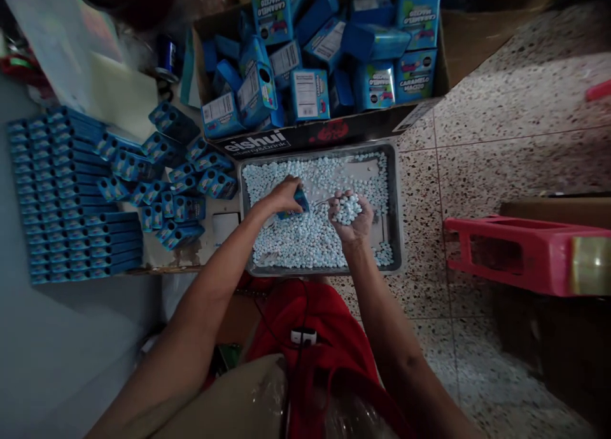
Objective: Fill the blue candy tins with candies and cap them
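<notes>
My left hand [285,195] grips a small blue candy box [300,200] low over the middle of a metal tray [400,235]. Pale blue and white candies [296,245] cover much of the tray's floor, with bare metal showing toward the upper right. To the right of the box, my right hand [356,219] is turned palm up and cupped around a heap of these candies [347,209]. The box and the heaped hand are a short way apart. My left palm and fingers hide part of the box.
Behind the tray stands a cardboard carton [382,124] full of blue candy boxes [310,94]. Stacked small blue boxes [62,197] and loose ones [165,172] lie at left, near a dark blue can [166,57]. A pink plastic stool [539,251] is on the speckled floor at right.
</notes>
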Motion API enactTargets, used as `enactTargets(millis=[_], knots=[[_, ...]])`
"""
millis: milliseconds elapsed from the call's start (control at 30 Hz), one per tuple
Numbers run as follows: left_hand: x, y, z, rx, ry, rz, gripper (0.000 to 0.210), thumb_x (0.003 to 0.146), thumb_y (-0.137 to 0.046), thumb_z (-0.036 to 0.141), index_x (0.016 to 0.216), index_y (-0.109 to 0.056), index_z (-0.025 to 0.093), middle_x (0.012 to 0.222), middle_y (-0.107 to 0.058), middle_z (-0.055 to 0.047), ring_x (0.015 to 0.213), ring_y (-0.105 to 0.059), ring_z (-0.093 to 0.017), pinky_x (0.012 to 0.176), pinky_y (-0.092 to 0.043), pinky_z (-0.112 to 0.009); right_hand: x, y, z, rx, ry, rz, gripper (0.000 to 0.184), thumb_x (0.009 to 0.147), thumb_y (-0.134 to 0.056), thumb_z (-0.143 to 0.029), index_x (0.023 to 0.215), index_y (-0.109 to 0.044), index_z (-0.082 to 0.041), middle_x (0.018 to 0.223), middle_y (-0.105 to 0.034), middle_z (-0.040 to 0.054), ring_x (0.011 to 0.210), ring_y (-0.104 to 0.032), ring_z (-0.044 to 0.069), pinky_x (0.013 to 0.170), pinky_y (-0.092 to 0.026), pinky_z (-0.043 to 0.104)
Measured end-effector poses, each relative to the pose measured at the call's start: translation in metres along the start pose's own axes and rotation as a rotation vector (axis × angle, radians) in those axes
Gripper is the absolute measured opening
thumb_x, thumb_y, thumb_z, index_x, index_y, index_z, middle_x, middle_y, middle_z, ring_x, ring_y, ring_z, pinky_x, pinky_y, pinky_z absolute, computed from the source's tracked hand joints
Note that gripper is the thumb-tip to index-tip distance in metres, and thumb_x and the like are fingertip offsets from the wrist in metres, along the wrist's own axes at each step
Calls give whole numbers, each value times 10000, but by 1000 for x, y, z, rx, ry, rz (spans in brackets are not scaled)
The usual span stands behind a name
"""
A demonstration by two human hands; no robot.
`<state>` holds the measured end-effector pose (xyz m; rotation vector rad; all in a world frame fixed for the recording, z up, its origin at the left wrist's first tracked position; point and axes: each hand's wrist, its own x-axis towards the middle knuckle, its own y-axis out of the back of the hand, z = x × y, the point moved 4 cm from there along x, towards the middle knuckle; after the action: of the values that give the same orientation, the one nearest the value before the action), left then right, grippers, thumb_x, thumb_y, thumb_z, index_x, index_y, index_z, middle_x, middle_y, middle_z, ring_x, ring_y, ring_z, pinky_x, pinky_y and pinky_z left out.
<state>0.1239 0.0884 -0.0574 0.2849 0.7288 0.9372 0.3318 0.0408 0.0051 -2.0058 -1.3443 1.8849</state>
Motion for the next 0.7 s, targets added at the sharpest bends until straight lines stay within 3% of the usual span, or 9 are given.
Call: enactTargets(millis=[100, 233, 300, 467, 700], knots=[[-40, 16, 2, -218, 92, 203, 562, 505, -950, 151, 983, -669, 241, 887, -712, -16, 823, -687, -242, 781, -547, -310, -6, -23, -2, -17, 40, -54, 91, 819, -662, -320, 860, -632, -244, 804, -647, 16, 749, -596, 158, 596, -554, 271], [-85, 29, 35, -331, 47, 432, 522, 646, -900, 148, 1125, -720, 251, 1140, -759, -42, 1086, -718, -254, 971, -551, -340, -17, -61, 0, -131, 107, -188, 152, 845, -666, -388, 902, -614, -257, 836, -631, 14, 801, -603, 169, 734, -576, 323], [-95, 28, 54, -312, 35, 497, 447, 681, -875, 111, 1088, -742, 240, 1127, -764, -52, 1106, -722, -254, 1000, -554, -357, -23, -78, 1, -193, 163, -213, 182, 848, -665, -421, 897, -601, -258, 837, -619, 20, 816, -608, 180, 776, -580, 347], [-94, 20, 81, -246, 32, 519, 431, 715, -838, 37, 1086, -743, 234, 1113, -764, -60, 1113, -725, -258, 982, -576, -370, -30, -98, 4, -374, 249, -252, 185, 860, -615, -439, 872, -597, -255, 830, -602, 21, 817, -617, 187, 865, -572, 382], [-91, 13, 86, -139, 51, 477, 456, 727, -817, -4, 1103, -736, 239, 1117, -755, -70, 1136, -702, -293, 1008, -564, -418, -25, -88, 12, -452, 367, -184, 201, 821, -610, -453, 804, -602, -253, 843, -603, 26, 825, -605, 188, 846, -554, 359]])
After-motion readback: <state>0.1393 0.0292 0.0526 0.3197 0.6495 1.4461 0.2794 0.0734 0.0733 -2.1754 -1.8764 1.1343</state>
